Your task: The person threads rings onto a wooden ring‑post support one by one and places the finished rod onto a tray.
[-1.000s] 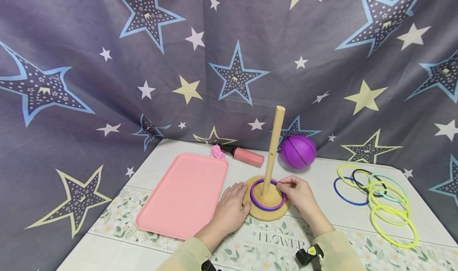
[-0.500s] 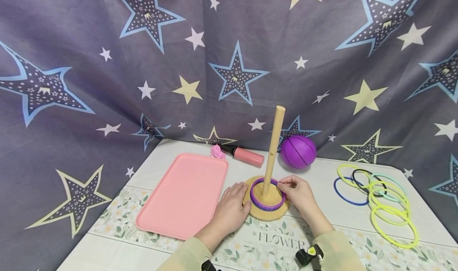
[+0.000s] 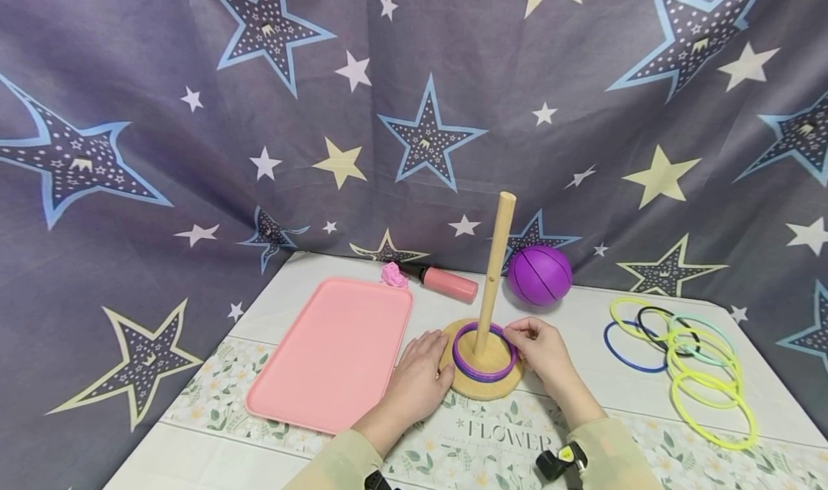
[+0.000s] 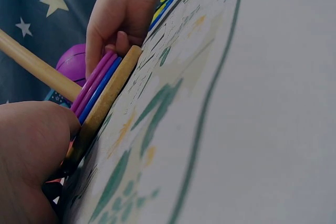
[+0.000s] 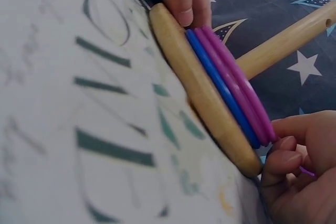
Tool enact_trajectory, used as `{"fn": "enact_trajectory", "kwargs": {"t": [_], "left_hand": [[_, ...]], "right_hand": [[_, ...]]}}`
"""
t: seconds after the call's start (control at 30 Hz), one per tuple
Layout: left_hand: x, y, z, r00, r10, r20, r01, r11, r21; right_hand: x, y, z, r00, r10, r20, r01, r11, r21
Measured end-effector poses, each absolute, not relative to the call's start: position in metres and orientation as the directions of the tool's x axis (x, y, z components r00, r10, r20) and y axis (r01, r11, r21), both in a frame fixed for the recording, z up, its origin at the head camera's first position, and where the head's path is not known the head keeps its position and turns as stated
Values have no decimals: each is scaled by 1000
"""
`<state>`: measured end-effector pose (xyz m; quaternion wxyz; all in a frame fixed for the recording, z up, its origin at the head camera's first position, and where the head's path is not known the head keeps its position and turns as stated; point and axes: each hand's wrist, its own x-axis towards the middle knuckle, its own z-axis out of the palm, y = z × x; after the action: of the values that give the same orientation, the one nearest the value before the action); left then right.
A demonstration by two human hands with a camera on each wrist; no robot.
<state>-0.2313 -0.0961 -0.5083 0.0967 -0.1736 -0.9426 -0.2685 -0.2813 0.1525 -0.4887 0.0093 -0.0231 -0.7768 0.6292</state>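
Note:
A round wooden base [image 3: 489, 389] with an upright wooden post [image 3: 494, 274] stands on the table. Around the post, two purple rings [image 5: 231, 72] lie stacked over a blue ring [image 5: 215, 80] on the base. My left hand [image 3: 419, 378] rests with extended fingers against the left edge of the base; in the right wrist view its fingertips are right beside the stack. On the opposite side, my right hand [image 3: 542, 348] pinches the edge of the purple rings between thumb and index finger, its other fingers curled.
A pink tray [image 3: 330, 353] lies to the left. Behind are a pink hand pump [image 3: 449, 283], a crumpled pink item [image 3: 393, 274] and a purple ball [image 3: 539, 274]. Several yellow rings [image 3: 711, 443], plus a blue ring [image 3: 634, 364], a black one and a mint one, overlap at right.

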Motion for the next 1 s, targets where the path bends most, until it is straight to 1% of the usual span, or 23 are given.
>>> {"fn": "enact_trajectory", "kwargs": {"t": [0.1,0.2,0.63,1.0], "left_hand": [[-231,-96,-509,-921,280,272,381,796,470],[-230,-96,-508,-921,281,270,381,795,472],[-232,-98,-507,-922,281,267,380,784,490],[-231,-98,-505,-928,276,250,368,784,500]], "right_hand": [[-279,157,-484,-999,46,-2,10,188,-982],[-277,165,-478,-999,48,6,4,206,-979],[-268,228,-458,-996,87,2,28,345,-938],[-244,291,-449,-991,134,27,41,480,-876]]}}
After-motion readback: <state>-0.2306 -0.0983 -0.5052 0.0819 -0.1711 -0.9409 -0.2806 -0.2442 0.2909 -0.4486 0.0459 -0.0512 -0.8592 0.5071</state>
